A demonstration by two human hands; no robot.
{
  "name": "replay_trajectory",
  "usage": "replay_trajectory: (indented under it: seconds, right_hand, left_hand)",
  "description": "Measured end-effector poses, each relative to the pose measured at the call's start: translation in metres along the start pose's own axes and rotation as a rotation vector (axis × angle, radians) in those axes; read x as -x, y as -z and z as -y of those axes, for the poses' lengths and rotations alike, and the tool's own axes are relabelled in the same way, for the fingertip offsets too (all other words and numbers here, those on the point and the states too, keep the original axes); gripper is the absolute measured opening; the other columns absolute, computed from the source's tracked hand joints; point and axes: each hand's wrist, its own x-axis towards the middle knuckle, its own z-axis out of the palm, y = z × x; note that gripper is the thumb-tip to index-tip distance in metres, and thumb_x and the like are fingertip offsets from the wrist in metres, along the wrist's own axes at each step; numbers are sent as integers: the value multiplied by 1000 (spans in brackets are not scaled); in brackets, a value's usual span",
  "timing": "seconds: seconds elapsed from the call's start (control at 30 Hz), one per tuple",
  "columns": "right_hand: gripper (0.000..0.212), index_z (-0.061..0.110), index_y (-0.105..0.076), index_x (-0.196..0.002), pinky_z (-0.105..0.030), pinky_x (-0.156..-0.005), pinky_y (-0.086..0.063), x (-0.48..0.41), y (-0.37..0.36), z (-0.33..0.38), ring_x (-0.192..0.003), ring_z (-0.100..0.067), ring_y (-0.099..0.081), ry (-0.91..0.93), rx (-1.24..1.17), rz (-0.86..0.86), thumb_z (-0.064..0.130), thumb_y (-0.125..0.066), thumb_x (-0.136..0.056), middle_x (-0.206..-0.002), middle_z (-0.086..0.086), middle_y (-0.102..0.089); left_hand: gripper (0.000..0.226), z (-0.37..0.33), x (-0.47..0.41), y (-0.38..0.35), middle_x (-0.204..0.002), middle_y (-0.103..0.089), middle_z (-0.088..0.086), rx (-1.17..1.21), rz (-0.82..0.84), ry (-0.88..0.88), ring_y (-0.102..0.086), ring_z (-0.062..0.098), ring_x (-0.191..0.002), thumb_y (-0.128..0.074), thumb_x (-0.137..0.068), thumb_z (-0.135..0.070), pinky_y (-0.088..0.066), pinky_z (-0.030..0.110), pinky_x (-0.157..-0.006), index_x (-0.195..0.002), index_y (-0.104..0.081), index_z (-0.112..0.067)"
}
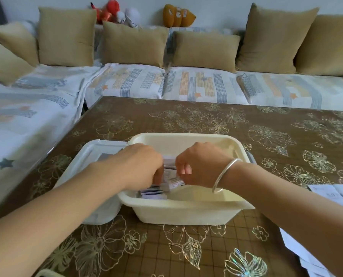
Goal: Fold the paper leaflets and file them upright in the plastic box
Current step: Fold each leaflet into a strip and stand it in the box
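My left hand is curled knuckles-up over the plastic box, its fingers bent down round the folded leaflets. My right hand faces it, thumb and bent fingers pinching the same bundle from the other side. The fingertips of both hands are hidden behind the knuckles and the paper, so I cannot make out how deep they reach. The two hands are just beside each other, with only the leaflets between them.

The leaflets stand in the left half of the box, and more of them lie packed towards its near wall. Their print is too small to read, and I cannot count them. A silver bangle sits on my right wrist, above the box's near rim.

The right half of the box shows bare cream floor. A translucent lid lies touching the box's left side, partly covered by my left forearm. Unfolded leaflets lie at the right edge of the worktop, cut off by the frame and by my right arm.

The worktop has a brown cloth with pale flower outlines, with open surface beyond the box. Behind it runs a corner sofa in striped covers with tan cushions; plush toys sit on the ledge behind.
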Motion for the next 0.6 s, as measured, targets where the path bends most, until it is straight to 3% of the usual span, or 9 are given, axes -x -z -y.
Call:
replay_trajectory:
  seconds: [0.13, 0.27, 0.37, 0.47, 0.6]
  right_hand:
    - [14, 27, -67, -89, -27, -71, -50, -3, -6, -2, -86, -25, -62, -29, 46, -15, 25, -54, -84, -92, 3, -67]
    - [13, 26, -67, -92, -30, -74, -51, -6, -8, 0, -88, -25, -62, -50, 45, -43, 27, -55, -85, -97, 1, -67]
    - [16, 21, -67, -94, -33, -76, -53, -11, -13, 7, -88, -27, -63, -64, 64, -38, 24, -53, -87, -97, -2, -68]
    - [18, 19, -66, -100, -28, -68, -47, -19, -17, 14, -90, -28, -62, -81, 111, -43, 21, -53, -88, -99, -5, -66]
    - [16, 17, -64, -100, -28, -64, -39, -29, -20, 24, -91, -29, -61, -74, 134, -23, 21, -52, -89, -100, -7, -64]
  left_hand:
    - [30, -4, -3, 1, -97, -50, -2, -160, -33, -3, -47, 18, -90, -54, -88, -13, -39, 27, -69, -105, -72, -30]
    - [29, -6, -1, -1, -98, -46, -2, -180, -52, 14, -39, 16, -88, -58, -88, -15, -31, 26, -71, -112, -69, -27]
    - [21, -8, 0, -1, -91, -41, -2, -176, -41, 34, -37, 17, -88, -57, -88, -11, -31, 27, -72, -104, -65, -22]
    - [12, -8, 0, -1, -91, -45, 1, -175, -28, 45, -39, 18, -88, -57, -87, -11, -35, 28, -72, -87, -57, -23]
    - [25, -5, 0, -3, -96, -52, 0, -142, -9, 3, -41, 19, -91, -57, -88, -14, -40, 27, -75, -103, -69, -30]
